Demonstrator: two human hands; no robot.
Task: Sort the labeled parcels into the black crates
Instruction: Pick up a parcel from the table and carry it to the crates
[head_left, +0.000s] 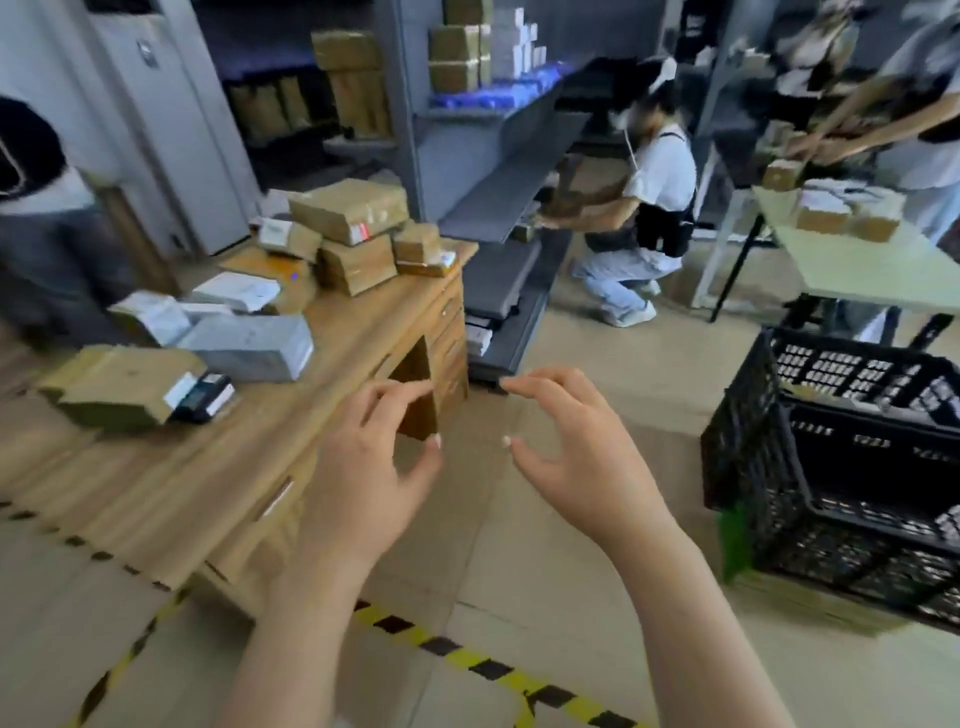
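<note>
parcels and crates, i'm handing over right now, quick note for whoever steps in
Left hand: open, empty, above the desk edge.
Right hand: open, empty, over the floor.
Parcels: piled on the wooden desk, brown and white ones, none in a grip.
Black crate: on the floor to the right; contents hard to make out.
Done: cannot tell.
Left: pick up a desk parcel, read its label, carry it to the crate.

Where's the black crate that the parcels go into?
The black crate stands at the right of the head view, on the floor in front of a pale table, right of the open right hand.

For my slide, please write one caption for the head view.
Both empty hands, left hand and right hand, hover between parcel-laden wooden desk and black crate.
</note>
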